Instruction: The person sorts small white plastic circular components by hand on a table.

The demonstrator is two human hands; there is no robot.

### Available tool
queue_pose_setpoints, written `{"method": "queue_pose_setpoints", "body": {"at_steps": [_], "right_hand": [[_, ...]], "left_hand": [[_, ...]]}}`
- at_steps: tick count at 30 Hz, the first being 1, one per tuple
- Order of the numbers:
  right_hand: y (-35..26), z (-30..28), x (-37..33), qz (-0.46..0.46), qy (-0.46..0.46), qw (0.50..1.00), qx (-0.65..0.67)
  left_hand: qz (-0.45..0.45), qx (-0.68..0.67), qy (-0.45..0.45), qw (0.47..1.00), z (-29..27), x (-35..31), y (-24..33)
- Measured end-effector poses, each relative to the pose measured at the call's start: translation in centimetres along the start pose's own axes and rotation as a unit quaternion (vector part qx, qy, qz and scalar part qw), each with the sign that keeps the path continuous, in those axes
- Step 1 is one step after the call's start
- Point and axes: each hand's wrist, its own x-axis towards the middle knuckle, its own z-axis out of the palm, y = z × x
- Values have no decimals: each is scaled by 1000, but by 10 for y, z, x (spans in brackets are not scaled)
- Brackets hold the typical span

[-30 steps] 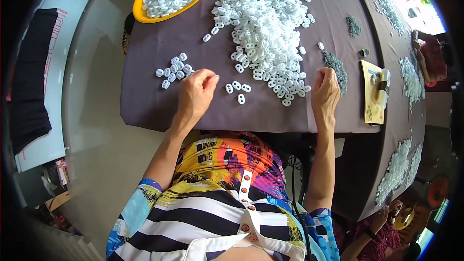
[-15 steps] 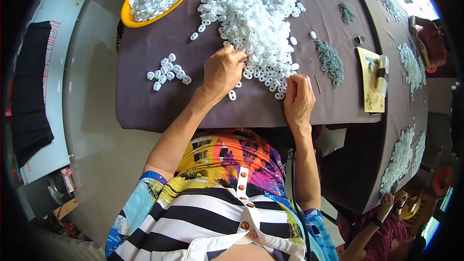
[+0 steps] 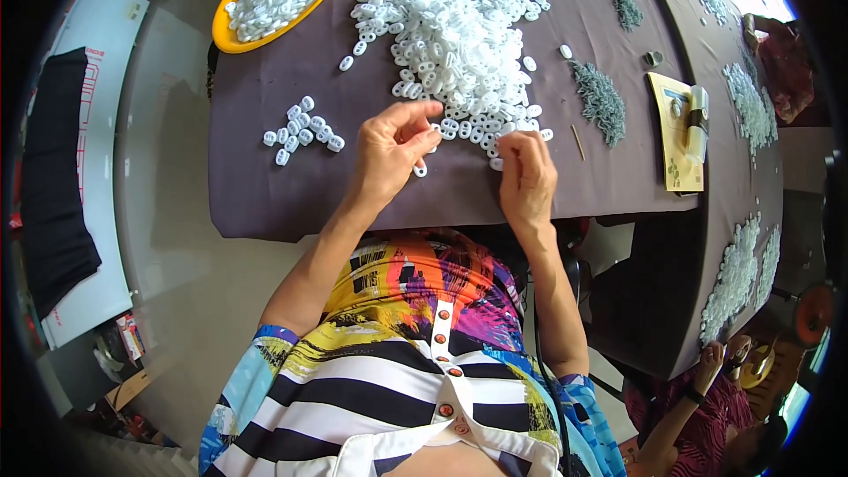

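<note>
Small white oval pieces, many with two holes, lie in a large heap [image 3: 455, 31] in front of me. At its near left edge is my left hand [image 3: 389, 155]. Its index finger is raised and its thumb closes toward the bent middle finger; a bit of white shows there, too small to tell whether held. My right hand [image 3: 530, 181] is at the heap's near right edge, fingers curled and pressed together. White shows by its fingertips, but their grip is hidden. One loose white piece [image 3: 420, 171] lies beside my left hand.
A small cluster of white pieces [image 3: 303, 130] lies on the left. Behind it stands a yellow bowl [image 3: 222, 28] of white pieces. To the right are small grey parts [image 3: 601, 102], a thin stick [image 3: 579, 142] and a yellow booklet [image 3: 671, 155]. Another person's hands [image 3: 711, 362] are at the lower right.
My left hand has drawn back from the heap, its index finger now lifted off the thumb. My right hand has shifted slightly left. The view has moved a little.
</note>
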Motion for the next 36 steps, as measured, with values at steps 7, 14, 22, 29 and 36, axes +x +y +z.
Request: {"method": "queue_pose_setpoints", "body": {"at_steps": [7,14,22,29,36], "right_hand": [[-27,31,-8,25,-31,994,105],[-25,36,-18,58,-76,980,176],[-22,39,-21,82,-83,971,210],[-23,38,-23,120,-88,963,225],[-25,38,-23,172,-86,947,256]], "left_hand": [[-104,-150,-2,983,-2,-30,-15],[-102,-151,2,983,2,-31,-20],[-91,-150,-7,984,1,-32,-24],[-85,-132,-15,988,1,-31,-25],[-74,-93,12,993,6,-34,-27]]}}
